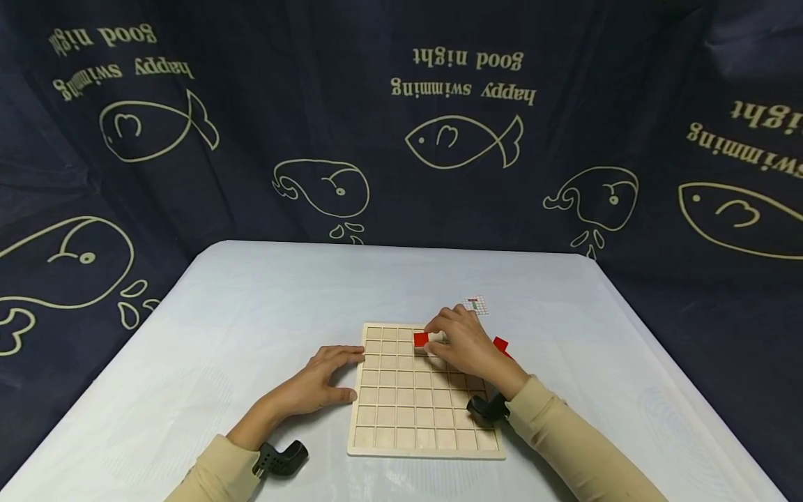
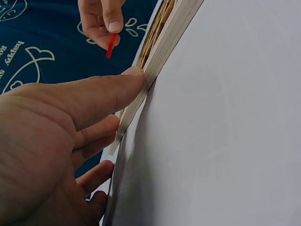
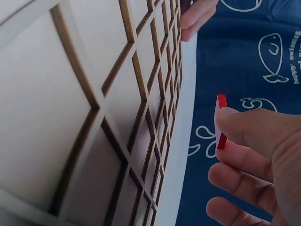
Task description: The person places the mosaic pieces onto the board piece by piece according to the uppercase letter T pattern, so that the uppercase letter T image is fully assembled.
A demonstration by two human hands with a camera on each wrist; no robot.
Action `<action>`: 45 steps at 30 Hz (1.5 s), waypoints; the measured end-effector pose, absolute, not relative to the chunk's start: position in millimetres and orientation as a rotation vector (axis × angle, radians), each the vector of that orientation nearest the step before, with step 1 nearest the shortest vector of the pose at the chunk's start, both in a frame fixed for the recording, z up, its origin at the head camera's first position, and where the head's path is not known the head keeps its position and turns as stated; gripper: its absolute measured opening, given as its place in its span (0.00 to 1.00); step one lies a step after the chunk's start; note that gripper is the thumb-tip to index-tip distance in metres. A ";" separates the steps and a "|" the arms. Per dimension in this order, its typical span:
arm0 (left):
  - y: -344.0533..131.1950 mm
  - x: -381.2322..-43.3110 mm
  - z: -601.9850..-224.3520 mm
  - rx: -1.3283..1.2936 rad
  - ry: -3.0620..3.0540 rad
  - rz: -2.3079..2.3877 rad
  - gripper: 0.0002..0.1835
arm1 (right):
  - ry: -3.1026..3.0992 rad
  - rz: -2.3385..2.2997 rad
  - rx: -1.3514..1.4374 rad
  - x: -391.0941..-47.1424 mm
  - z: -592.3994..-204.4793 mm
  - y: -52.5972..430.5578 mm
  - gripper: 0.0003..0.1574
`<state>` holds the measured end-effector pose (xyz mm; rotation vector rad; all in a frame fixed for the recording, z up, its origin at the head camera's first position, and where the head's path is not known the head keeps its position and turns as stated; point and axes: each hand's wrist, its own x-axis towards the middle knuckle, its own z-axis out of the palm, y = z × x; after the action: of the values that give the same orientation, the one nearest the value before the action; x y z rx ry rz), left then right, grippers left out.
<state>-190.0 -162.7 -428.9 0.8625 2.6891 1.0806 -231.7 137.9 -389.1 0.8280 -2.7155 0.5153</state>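
Note:
A wooden grid board [image 1: 404, 398] lies on the table with rows of square cells. My right hand [image 1: 463, 343] pinches a red square tile [image 1: 421, 339] between thumb and fingers above the board's far rows. In the right wrist view the thin red tile [image 3: 221, 121] stands on edge in that pinch, apart from the grid. My left hand [image 1: 318, 383] rests against the board's left edge, its thumb and fingers extended. The left wrist view shows the left thumb [image 2: 110, 96] touching the board's wooden side [image 2: 164, 44].
More red tiles [image 1: 500, 344] lie right of the board, partly hidden by the right hand and forearm. Beyond the board is a small card [image 1: 478, 305] printed with a grid pattern. A white cloth [image 1: 282, 293] covers the table, and a dark printed curtain [image 1: 389, 202] hangs behind it.

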 end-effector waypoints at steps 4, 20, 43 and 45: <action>-162.9 -189.7 -428.9 0.863 2.685 1.080 0.33 | -2.737 0.531 0.819 -232.2 -388.7 134.8 0.16; -162.5 -188.5 -426.9 0.872 2.692 1.076 0.32 | -2.784 0.501 0.807 -239.8 -388.7 118.8 0.16; -162.9 -190.5 -429.4 0.878 2.698 1.087 0.32 | -2.843 0.461 0.802 -245.4 -399.3 106.9 0.16; -162.9 -190.3 -429.5 0.879 2.698 1.085 0.32 | -2.853 0.457 0.806 -246.2 -400.7 106.9 0.16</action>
<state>-190.3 -162.9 -429.5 0.8792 2.6977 1.0854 -246.2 106.9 -400.7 0.8064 -2.8531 0.4574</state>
